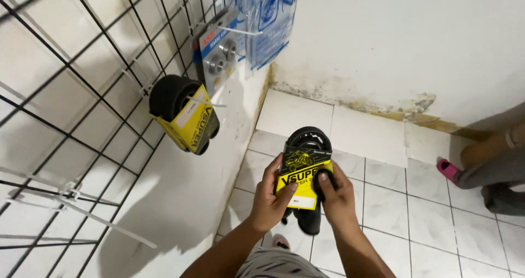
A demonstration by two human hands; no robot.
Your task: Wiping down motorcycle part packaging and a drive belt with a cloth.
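Note:
Both my hands hold a black rubber belt in a yellow and black card sleeve (pixel 302 168) over the tiled floor. My left hand (pixel 272 197) grips the sleeve's left side, thumb on its front. My right hand (pixel 335 197) grips the right side and the black loop beside it. The belt's lower loop hangs down between my wrists. A second belt of the same kind (pixel 185 114) hangs on a white hook of the black wire grid (pixel 82 92) on the wall to my left.
Higher on the grid hang a blue card with two metal bearings (pixel 219 53) and clear plastic packets (pixel 268 21). Another person's leg and pink shoe (pixel 449 169) are on the floor at the right. Bare white hooks (pixel 82 212) jut from the grid at lower left.

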